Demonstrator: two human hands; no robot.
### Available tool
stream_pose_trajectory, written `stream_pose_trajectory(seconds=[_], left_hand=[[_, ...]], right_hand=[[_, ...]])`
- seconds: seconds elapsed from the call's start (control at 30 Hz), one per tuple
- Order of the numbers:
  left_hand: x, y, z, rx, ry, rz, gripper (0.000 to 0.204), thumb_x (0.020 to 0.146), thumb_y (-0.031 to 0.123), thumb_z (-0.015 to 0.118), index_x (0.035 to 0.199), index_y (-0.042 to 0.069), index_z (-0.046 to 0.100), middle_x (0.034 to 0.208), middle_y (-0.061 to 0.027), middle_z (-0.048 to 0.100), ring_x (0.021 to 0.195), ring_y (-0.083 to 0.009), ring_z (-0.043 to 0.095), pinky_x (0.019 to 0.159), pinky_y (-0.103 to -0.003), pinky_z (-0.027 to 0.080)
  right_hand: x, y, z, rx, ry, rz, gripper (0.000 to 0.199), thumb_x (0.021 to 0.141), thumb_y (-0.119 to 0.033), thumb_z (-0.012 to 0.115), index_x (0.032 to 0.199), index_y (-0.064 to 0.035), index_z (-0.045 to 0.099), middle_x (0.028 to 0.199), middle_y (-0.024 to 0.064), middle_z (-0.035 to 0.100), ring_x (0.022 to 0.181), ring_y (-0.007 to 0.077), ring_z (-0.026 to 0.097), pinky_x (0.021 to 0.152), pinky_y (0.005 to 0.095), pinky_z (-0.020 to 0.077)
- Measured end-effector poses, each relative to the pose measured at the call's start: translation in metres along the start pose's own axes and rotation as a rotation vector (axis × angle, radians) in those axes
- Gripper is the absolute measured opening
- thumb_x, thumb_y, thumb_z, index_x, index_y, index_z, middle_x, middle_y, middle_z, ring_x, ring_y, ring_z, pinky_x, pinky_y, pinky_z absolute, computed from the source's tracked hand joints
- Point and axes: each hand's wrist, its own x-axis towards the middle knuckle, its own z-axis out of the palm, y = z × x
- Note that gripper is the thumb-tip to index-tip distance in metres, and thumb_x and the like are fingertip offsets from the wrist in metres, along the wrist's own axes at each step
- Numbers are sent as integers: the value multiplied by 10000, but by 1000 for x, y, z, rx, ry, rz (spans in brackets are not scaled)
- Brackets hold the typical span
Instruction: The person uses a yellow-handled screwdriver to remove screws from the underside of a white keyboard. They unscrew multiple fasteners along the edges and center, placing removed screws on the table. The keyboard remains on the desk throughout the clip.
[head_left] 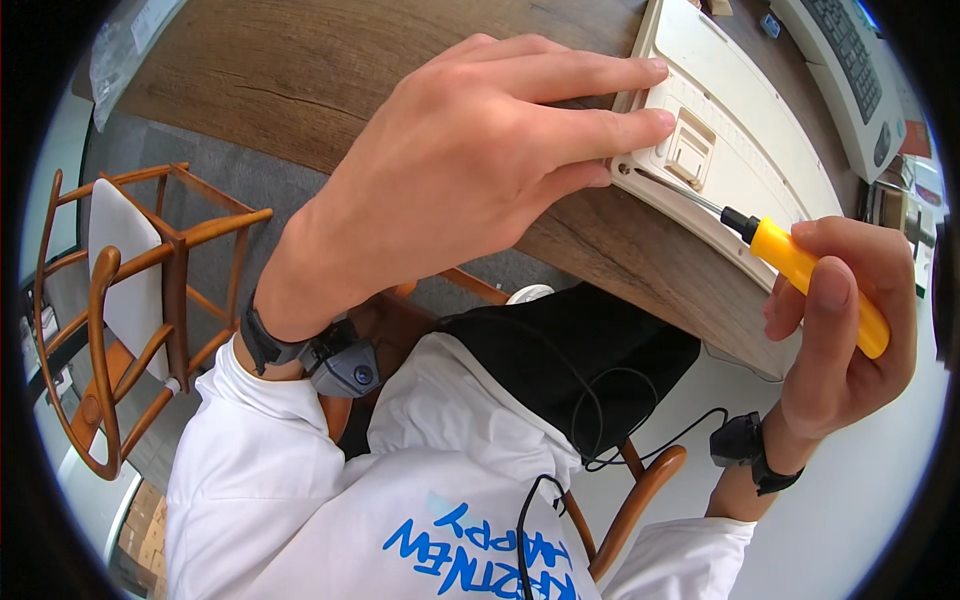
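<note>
A cream plastic keyboard (745,150) appears to lie underside up along the table's near edge, with a small flip foot (690,150) set into it. My left hand (490,140) reaches across from the left. Its fingers are stretched apart, and the fingertips rest on the keyboard's end and beside the foot; the thumb is hidden. In my right hand (850,310) is a yellow-handled screwdriver (795,255), tilted, its thin shaft running left along the near edge. The tip is close to a round screw hole (624,169) at the corner; whether it sits inside I cannot tell.
The brown wooden table (260,80) carries a second pale device with dark keys (850,60) at the far right. A clear plastic bag (125,55) hangs at the table's left end. A wooden chair (170,260) stands at left. A black cable (600,440) loops by my lap.
</note>
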Motion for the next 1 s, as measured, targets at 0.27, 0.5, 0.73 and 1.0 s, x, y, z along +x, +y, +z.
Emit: stream_pose_trajectory(seconds=[0.27,0.5,0.73,1.0], left_hand=[[0,0,2,-6,18,-1,487,819,26,789,1288,159,770,1411,-66,685,1143,-273,691,952,-382,558],[1,0,2,22,13,25,484,825,60,792,1296,170,769,1406,-60,689,1156,-264,692,956,-381,559],[4,0,-3,25,-25,31,466,831,67,791,1286,168,775,1398,-60,695,1146,-261,694,954,-380,557],[3,0,-3,35,-28,43,468,844,73,787,1300,177,769,1405,-55,691,1141,-253,694,956,-377,557]], right_hand=[[0,4,3,-49,-1,-51,264,1075,-278,597,1058,-31,688,739,43,664,497,63,570,542,179,459],[2,5,5,-3,-14,-74,237,1063,-263,614,1067,-39,691,832,61,695,508,62,574,541,173,459],[7,0,-6,-3,-103,-92,205,1044,-239,637,1081,-47,697,969,81,727,514,60,581,549,170,468],[5,1,-6,-29,-103,-98,225,1053,-254,622,1085,-42,690,969,86,727,515,59,580,552,170,469]])
